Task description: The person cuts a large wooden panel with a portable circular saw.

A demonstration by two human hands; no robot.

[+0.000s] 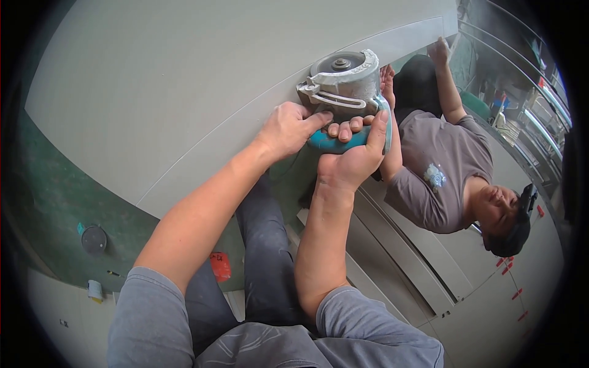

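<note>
A handheld tile cutter (346,86) with a round blade, a dusty metal guard and a teal body is tilted up at the edge of a large pale grey slab (184,67). My right hand (359,147) is wrapped round its teal handle. From the other side, my left hand (285,132) grips the cutter near its base, the thumb pressed against it and the fingertips partly hidden. A thin curved-looking line (202,146) runs along the slab close to its near edge and passes by the cutter.
At right a co-worker (451,159) in a brown-grey shirt has one hand (438,52) on the slab's far corner. Long strips (405,257) lie on the floor beside my legs. A round dark object (94,240), an orange-red packet (220,266) and metal rails (540,129) surround the work.
</note>
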